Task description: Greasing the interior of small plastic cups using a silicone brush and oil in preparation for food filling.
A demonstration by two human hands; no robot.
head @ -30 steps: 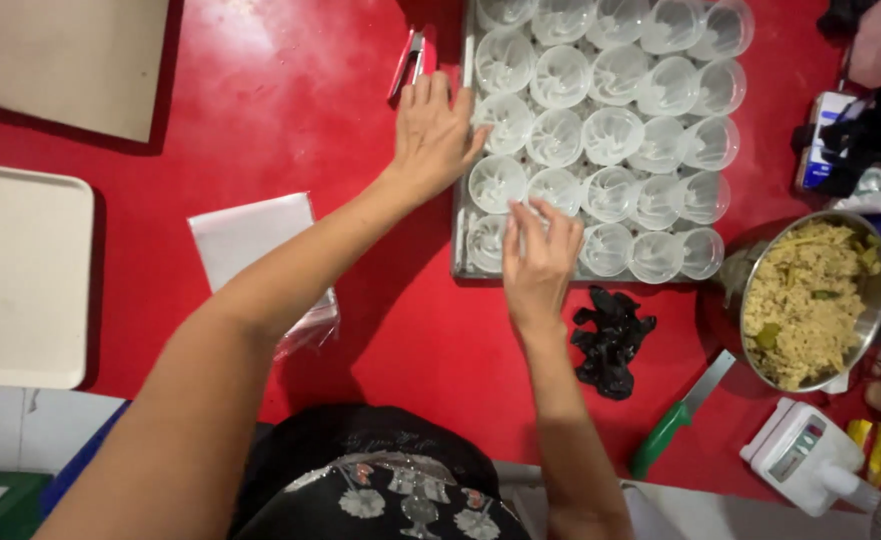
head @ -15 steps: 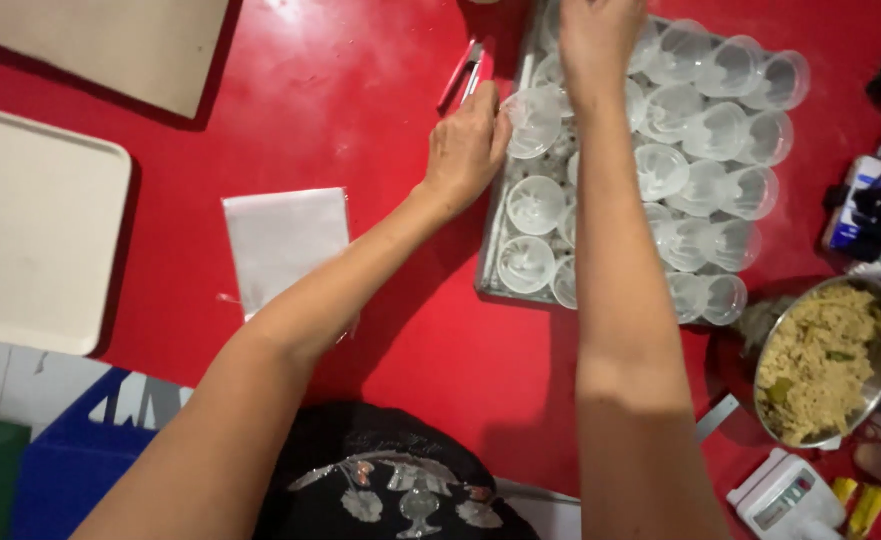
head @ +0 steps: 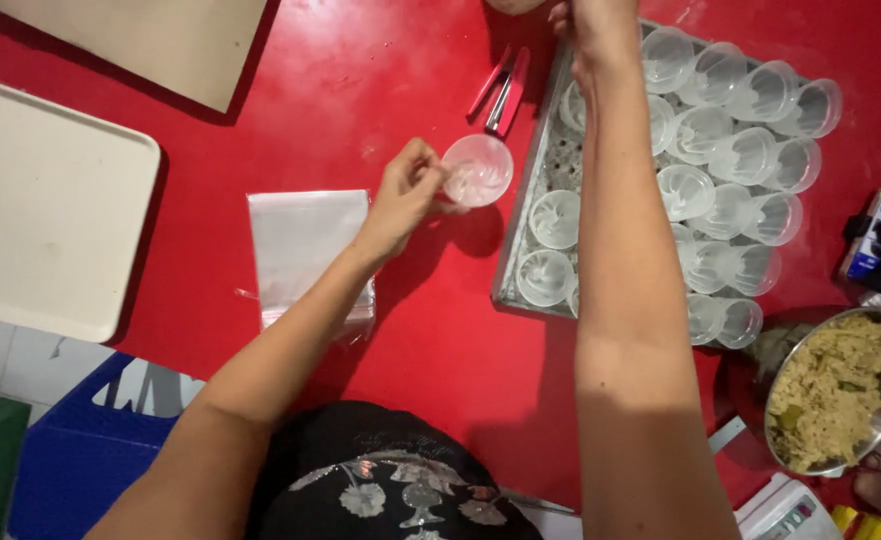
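My left hand holds a small clear plastic cup by its rim, tilted, just left of a metal tray. The tray is packed with several more clear plastic cups. My right arm stretches over the tray, and my right hand is at the top edge of the frame with its fingers curled; whether it holds anything I cannot see. Red tongs lie on the red table beside the tray's far left corner.
A clear plastic bag lies flat below my left hand. A cream tray sits at left, a tan board at top left. A metal bowl of yellowish rice stands at lower right. Blue crate below the table.
My left hand has lifted one cup off the tray and drawn it left. My right hand has reached to the tray's far end. The view has shifted right.
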